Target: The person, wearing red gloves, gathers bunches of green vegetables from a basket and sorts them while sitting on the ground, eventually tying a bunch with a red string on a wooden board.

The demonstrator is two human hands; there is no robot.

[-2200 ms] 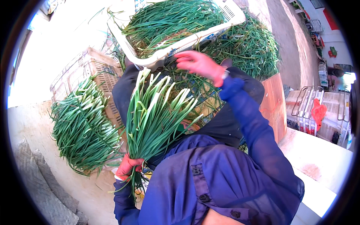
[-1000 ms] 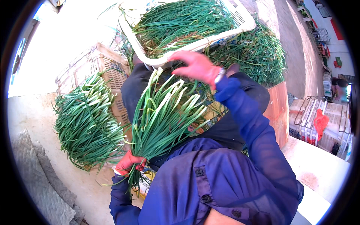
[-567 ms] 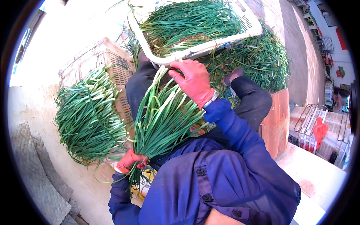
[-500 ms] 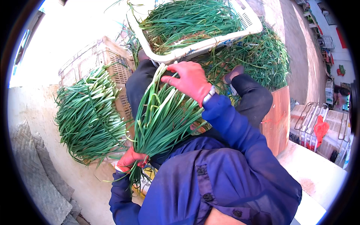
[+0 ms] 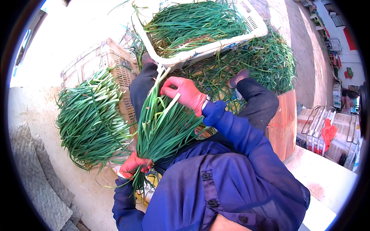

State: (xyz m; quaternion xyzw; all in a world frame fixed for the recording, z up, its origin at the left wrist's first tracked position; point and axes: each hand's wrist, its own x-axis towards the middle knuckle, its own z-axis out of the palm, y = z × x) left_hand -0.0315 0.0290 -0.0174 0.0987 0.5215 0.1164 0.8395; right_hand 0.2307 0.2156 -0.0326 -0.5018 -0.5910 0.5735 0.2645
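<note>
A bunch of garlic chives stands fanned out across my lap, pale stem ends up, leaves running down. My left hand, in a red glove, is closed around its lower leafy end. Higher up, at the pale stems, my red-gloved right hand has its fingers curled in a pinch on a loose white chive stalk; the hand itself partly hides the grip. To my left, a heap of chives lies with pale ends toward the right, beside an upturned-looking plastic crate.
Ahead stands a white plastic basket holding more chives. Loose green leaves pile on the ground beside it. A wooden board stands right of my leg. Grey quilted matting lies far left; wire racks are far right.
My right hand has come down and slightly left, nearer the bunch, its fingers curling at a pale stalk that now sticks out. My left hand keeps its hold.
</note>
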